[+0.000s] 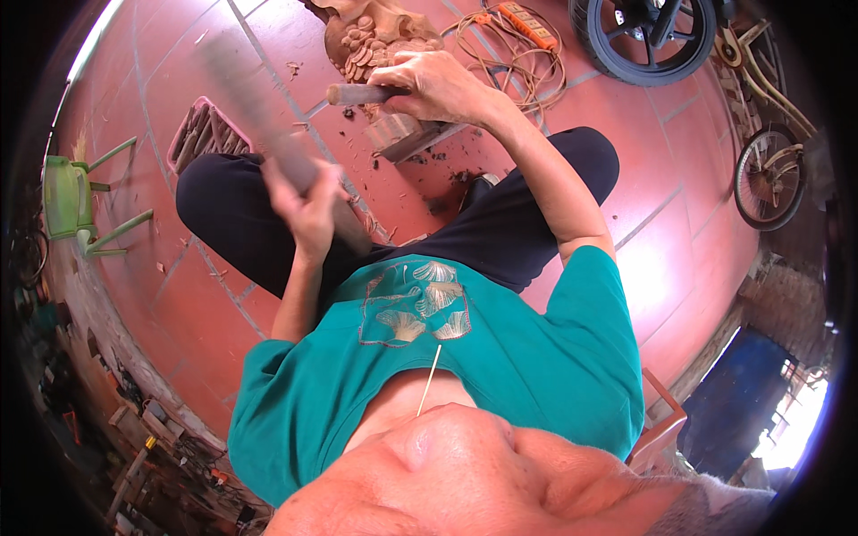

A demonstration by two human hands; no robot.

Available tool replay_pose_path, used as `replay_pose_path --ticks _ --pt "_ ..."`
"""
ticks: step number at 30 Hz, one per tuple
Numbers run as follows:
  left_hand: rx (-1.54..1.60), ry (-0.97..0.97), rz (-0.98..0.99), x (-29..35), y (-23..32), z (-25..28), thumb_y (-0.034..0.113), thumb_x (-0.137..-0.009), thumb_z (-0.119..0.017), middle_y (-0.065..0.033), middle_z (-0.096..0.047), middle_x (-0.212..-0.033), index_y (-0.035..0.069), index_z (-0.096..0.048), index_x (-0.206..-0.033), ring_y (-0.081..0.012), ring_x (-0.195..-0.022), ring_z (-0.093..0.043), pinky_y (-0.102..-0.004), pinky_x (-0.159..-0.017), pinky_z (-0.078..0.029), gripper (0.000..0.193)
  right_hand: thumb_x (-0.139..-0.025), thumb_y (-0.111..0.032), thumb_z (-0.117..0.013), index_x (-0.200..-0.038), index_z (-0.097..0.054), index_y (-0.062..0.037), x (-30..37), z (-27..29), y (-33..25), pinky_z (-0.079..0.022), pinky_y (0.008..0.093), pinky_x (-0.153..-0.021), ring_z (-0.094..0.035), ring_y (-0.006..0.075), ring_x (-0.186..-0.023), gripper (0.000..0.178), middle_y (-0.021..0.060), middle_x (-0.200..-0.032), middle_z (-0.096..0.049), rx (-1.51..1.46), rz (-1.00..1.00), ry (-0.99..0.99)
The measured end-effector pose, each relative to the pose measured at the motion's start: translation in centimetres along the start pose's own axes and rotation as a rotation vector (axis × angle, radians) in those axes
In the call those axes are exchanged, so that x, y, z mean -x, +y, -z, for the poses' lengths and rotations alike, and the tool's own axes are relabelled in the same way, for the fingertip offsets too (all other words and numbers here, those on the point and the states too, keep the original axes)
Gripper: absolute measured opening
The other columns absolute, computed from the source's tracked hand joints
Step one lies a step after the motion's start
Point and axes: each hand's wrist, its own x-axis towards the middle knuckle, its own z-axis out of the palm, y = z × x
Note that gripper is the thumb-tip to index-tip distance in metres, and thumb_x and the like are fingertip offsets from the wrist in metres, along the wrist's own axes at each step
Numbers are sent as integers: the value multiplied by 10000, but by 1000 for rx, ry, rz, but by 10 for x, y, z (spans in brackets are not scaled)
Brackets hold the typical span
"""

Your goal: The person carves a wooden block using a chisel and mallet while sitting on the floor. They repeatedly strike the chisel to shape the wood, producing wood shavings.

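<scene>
My left hand is closed round a long wooden mallet, which is smeared by motion and raised above my left knee. Closed round the wooden handle of a chisel, my right hand is beside a carved wood piece. That carving shows rounded, coin-like relief and a flowing upper part; its squared lower end lies below my right hand. The chisel's butt points left toward the mallet, with a gap between them. My fingers and the wood hide the chisel's blade.
Wood chips lie on the red tiled floor. Left of my knee stands a pink basket of tools; a green chair is farther left. An orange power strip with coiled cord, a motorbike wheel and a bicycle wheel are right.
</scene>
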Motion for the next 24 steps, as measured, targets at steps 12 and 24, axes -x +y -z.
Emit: replay_pose_path --ticks 12,24 --pt "55 -21 299 -21 11 12 112 -921 -670 -28 -570 -828 -44 -524 -1373 -87 -653 -541 -241 -587 -443 500 -906 -303 -805 -1071 -709 -56 14 39 14 -513 316 -683 -650 140 -719 312 54 -830 -704 -159 -337 -28" --pt "24 -15 310 -15 -7 21 164 -917 -737 -9 -593 -879 16 -576 -1207 -81 -763 -549 -250 -697 -468 364 -891 -222 -831 -1075 -697 -50 26 49 13 -559 275 -753 -700 93 -811 286 24 -877 -743 -491 -406 263"
